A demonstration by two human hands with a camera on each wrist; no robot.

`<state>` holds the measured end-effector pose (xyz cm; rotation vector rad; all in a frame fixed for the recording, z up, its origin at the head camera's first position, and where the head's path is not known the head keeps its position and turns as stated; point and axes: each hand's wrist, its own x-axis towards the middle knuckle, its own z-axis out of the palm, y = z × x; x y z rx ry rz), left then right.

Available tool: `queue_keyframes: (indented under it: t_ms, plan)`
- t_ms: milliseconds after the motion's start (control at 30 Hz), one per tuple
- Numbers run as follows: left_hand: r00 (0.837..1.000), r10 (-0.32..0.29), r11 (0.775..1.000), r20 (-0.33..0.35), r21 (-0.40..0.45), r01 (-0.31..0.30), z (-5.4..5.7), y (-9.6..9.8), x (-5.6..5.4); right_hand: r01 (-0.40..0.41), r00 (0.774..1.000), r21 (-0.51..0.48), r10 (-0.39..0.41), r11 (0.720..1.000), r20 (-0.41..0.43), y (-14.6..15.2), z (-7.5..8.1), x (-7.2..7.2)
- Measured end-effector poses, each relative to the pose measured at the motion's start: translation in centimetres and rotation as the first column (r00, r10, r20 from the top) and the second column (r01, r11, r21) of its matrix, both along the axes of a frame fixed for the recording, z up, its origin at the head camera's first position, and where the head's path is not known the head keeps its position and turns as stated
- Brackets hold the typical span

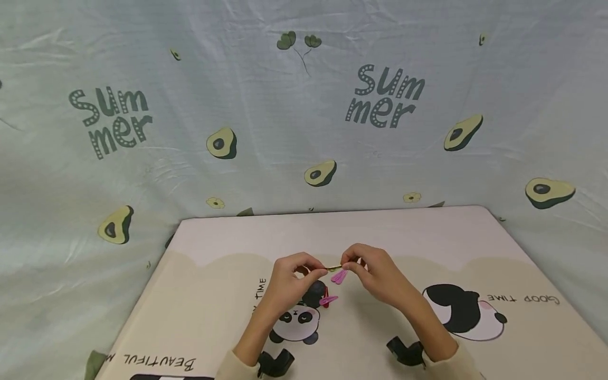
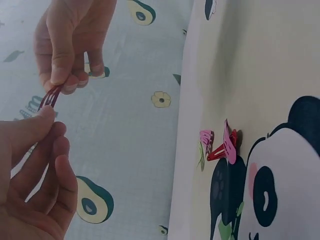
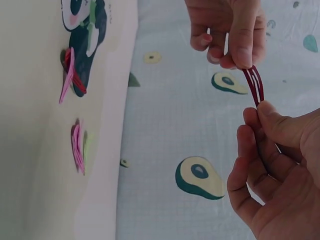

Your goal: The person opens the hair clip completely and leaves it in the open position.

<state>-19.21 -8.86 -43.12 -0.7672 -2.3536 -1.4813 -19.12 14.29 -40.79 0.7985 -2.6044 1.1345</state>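
A dark red snap hair clip (image 2: 49,98) is stretched between both hands above the table. My left hand (image 1: 294,277) pinches one end between thumb and fingers. At the other end, the thumb and fingers of my right hand (image 1: 375,272) pinch it too. The right wrist view shows the clip's slim parallel bars (image 3: 254,85) in the gap between the fingertips. Below lie a pink clip (image 1: 339,277) beside a green clip (image 3: 87,145), and another pink clip (image 1: 329,300) across a red clip (image 2: 220,151).
The table (image 1: 209,295) wears a cream cover printed with pandas and lettering. A pale curtain (image 1: 266,105) with avocado prints hangs behind its far edge. Black straps (image 1: 276,363) circle the wrists.
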Motion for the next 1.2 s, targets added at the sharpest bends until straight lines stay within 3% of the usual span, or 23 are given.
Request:
queue_keyframes:
  t_ms: [267,533,767,967,1200]
  plan:
    - [0.996,-0.043,0.996,-0.083,0.076,0.049,-0.6,-0.1,0.2,-0.002,0.997,-0.060,-0.003,0.998,-0.076,-0.1,-0.2,0.1]
    - [0.994,-0.004,0.996,-0.114,0.088,0.014,-0.8,0.0,0.1,-0.003,0.991,-0.117,-0.013,0.993,-0.136,0.2,-0.7,-0.2]
    - [0.991,0.031,0.996,-0.131,0.092,-0.019,-1.0,0.0,0.2,0.004,0.980,-0.109,-0.025,0.994,-0.196,0.0,-1.3,-0.3]
    - [0.990,0.026,0.996,-0.141,0.091,-0.013,-0.9,0.3,0.3,0.025,0.961,-0.105,-0.053,0.994,-0.271,0.1,-1.2,-0.4]
    - [0.985,0.021,0.995,-0.170,0.095,-0.004,-1.0,0.4,0.3,0.006,0.956,-0.123,-0.042,0.992,-0.289,0.1,-1.4,-0.5]
